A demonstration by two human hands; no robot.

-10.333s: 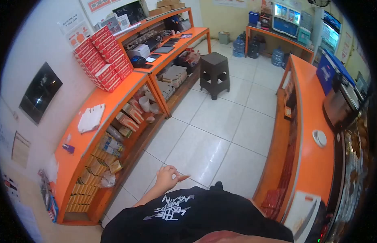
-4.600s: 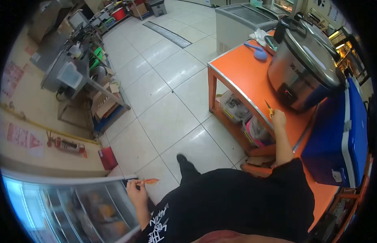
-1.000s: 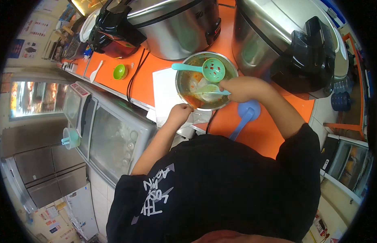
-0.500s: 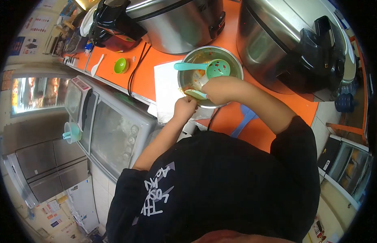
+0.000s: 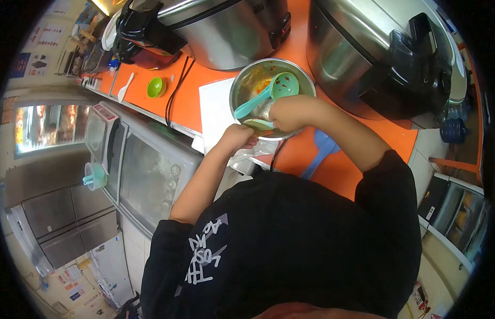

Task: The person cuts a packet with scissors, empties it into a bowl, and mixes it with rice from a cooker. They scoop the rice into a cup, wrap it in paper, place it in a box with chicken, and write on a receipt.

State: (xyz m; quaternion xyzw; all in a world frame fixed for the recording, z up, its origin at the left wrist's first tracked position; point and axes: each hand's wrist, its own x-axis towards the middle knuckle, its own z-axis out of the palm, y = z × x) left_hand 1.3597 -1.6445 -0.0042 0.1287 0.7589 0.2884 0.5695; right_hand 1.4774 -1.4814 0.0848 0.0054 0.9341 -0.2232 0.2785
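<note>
A steel bowl (image 5: 242, 80) with red-orange sauce and bits sits on the orange counter (image 5: 194, 101). A teal slotted ladle (image 5: 269, 93) rests inside it. My right hand (image 5: 290, 112) reaches into the bowl, closed on the handle of a light green spoon (image 5: 258, 124). My left hand (image 5: 238, 136) grips the bowl's near rim, with crumpled clear plastic (image 5: 253, 154) just below it.
Two large steel rice cookers (image 5: 226, 26) (image 5: 375, 58) stand behind and right of the bowl, their cords running across the counter. A white board (image 5: 213, 111) lies under the bowl. A blue scoop (image 5: 319, 151), small green cup (image 5: 156, 87) and white spoon (image 5: 125, 86) lie on the counter.
Over ten seconds I walked from a shop floor to this counter. In the last second my right hand moved across the bowl with the spoon, and the teal ladle swung to a diagonal.
</note>
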